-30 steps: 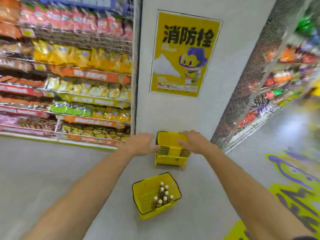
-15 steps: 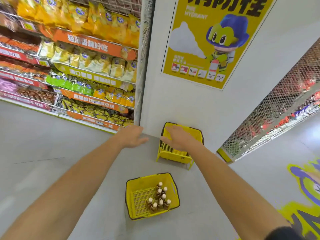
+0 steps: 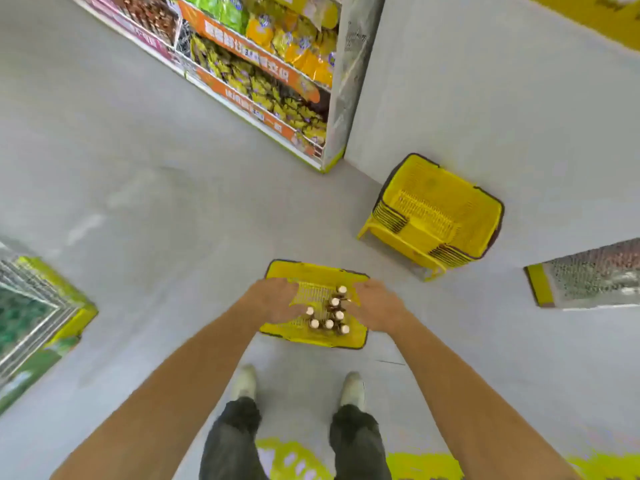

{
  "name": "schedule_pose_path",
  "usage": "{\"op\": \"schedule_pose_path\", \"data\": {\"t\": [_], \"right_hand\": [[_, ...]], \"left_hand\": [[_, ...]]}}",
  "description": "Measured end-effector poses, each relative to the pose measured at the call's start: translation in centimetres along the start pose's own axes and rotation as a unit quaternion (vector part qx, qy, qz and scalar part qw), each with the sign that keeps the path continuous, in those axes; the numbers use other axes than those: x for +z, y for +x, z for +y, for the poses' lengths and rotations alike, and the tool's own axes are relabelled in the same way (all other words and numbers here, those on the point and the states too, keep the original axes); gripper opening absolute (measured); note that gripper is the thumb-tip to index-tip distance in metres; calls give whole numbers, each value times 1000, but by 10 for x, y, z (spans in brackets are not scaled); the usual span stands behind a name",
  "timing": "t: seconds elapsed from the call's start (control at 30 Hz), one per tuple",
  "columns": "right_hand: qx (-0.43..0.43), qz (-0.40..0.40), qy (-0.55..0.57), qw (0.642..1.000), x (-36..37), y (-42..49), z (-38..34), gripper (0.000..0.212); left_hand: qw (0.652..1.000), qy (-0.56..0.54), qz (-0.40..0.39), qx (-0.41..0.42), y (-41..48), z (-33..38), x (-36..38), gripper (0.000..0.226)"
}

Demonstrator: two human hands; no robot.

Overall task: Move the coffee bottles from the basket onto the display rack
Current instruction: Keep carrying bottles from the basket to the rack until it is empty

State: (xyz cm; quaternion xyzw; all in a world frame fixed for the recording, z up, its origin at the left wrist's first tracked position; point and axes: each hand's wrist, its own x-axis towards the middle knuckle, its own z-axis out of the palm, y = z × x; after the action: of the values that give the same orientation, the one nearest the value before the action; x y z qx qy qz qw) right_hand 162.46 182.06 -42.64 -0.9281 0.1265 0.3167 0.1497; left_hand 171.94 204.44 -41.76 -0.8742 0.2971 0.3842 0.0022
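A yellow shopping basket stands on the grey floor just ahead of my feet. Several brown coffee bottles with pale caps stand upright in its right half. My left hand lies over the basket's left wall, fingers reaching inward toward the bottles. My right hand covers the right rim, its fingertips close to the bottles. Blur hides whether either hand grips the rim. The basket's handles are not visible.
A stack of empty yellow baskets leans against the grey wall ahead right. A snack shelf runs along the upper left. A mesh rack end sits at right, another rack at left. My shoes stand below.
My view has tilted down from the wall poster to the floor. Both hands left the basket stack, dropped toward me, and now rest on the sides of the basket with bottles.
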Motion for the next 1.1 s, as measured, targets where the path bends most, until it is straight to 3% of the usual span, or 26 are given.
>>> {"op": "schedule_pose_path", "data": {"t": [0.17,0.43,0.73,0.97,1.1], "right_hand": [[-3,-131,3,991,97,14,57,53],[-31,-139,-7,990,183,92,97,54],[-12,-25,-1,1000,329,305,156,56],[-36,72,43,996,408,420,197,54],[-48,118,81,989,425,445,207,41]], "left_hand": [[994,-40,-97,-24,27,30,112,57],[991,-64,-110,-36,97,20,203,54],[994,-94,-22,-54,314,-48,344,60],[989,-142,42,3,435,-91,446,75],[964,-221,138,60,455,-102,472,34]]}}
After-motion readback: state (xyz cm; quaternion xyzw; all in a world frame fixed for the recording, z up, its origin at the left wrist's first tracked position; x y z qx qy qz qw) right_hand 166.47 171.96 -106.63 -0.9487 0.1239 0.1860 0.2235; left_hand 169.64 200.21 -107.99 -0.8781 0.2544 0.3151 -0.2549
